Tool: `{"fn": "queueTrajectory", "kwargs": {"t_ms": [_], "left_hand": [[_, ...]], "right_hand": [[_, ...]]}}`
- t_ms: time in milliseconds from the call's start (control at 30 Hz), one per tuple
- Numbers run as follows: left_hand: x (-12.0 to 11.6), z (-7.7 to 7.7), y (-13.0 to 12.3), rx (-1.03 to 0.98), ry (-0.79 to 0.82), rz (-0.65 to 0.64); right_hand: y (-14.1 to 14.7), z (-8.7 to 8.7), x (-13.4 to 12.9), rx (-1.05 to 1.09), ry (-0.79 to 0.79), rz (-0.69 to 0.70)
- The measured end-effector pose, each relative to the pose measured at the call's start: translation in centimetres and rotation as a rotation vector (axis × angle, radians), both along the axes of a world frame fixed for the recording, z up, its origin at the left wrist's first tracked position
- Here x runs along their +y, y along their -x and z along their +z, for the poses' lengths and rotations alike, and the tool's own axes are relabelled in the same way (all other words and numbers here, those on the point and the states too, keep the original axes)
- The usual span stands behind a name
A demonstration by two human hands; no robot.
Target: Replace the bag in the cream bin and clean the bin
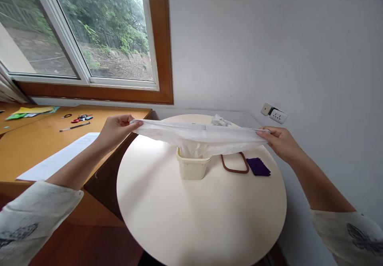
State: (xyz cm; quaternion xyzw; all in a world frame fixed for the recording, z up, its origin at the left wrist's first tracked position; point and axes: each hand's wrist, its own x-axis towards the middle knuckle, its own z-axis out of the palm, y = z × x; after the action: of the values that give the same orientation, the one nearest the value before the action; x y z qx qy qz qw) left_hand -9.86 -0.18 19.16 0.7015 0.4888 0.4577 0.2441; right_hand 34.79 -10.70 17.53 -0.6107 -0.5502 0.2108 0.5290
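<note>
**White bag [200,137] stretched wide, its lower folds at the mouth of the cream bin [193,171]**

The bag spans the space between 2 hands. The left hand [117,131] has its fingers closed on 1 end, and the right hand [279,141] has its fingers closed on the other. Its middle droops to the bin's opening; how deep it reaches inside is hidden.

Good handling here means an even pull from both sides, with the rim level and the slack centred over the bin. Thin film like this would probably tear or slip if 1 side pulled harder, and too strong an upward pull could draw the folds out. A light bin may also shift if the film drags on its edge.

To the bin's right lies a brown frame [238,172], just beside a folded purple cloth [259,167]. Crumpled clear plastic [220,120] sits behind the bag, towards the far side of the round worktop [203,214].
</note>
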Motion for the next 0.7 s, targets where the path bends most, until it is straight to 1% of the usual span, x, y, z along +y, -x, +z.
{"fn": "queueTrajectory", "kwargs": {"t_ms": [100,167,233,333,400,467,533,600,700], "left_hand": [[0.4,-0.3,-0.6,-0.328,0.174,-0.186],[0.9,-0.5,-0.9,-0.453,0.259,-0.259],[1.3,-0.8,-1.2,-0.499,0.287,-0.276],[1.5,-1.1,-2.2,-0.493,0.28,-0.279],[1.3,-1.2,-3.2,-0.444,0.288,-0.258],[0.8,-1.2,-4.2,-0.355,0.304,-0.232],[0.0,-1.0,-5.1,-0.245,0.297,-0.238],[-0.9,-0.5,-5.6,-0.096,0.271,-0.296],[-2.6,0.3,-5.8,0.239,0.257,-0.434]], "right_hand": [[1.0,-0.3,1.0,0.291,0.0,0.147],[1.6,-0.4,1.5,0.41,-0.022,0.18],[2.1,-0.4,2.0,0.462,-0.019,0.2],[3.0,-0.4,2.5,0.454,0.001,0.209],[3.8,-0.4,2.7,0.42,0.027,0.225],[4.6,-0.3,2.7,0.387,0.073,0.255],[5.2,-0.1,2.6,0.331,0.139,0.285],[5.7,0.2,2.1,0.208,0.204,0.322],[5.8,0.9,1.1,-0.106,0.251,0.418]]}}
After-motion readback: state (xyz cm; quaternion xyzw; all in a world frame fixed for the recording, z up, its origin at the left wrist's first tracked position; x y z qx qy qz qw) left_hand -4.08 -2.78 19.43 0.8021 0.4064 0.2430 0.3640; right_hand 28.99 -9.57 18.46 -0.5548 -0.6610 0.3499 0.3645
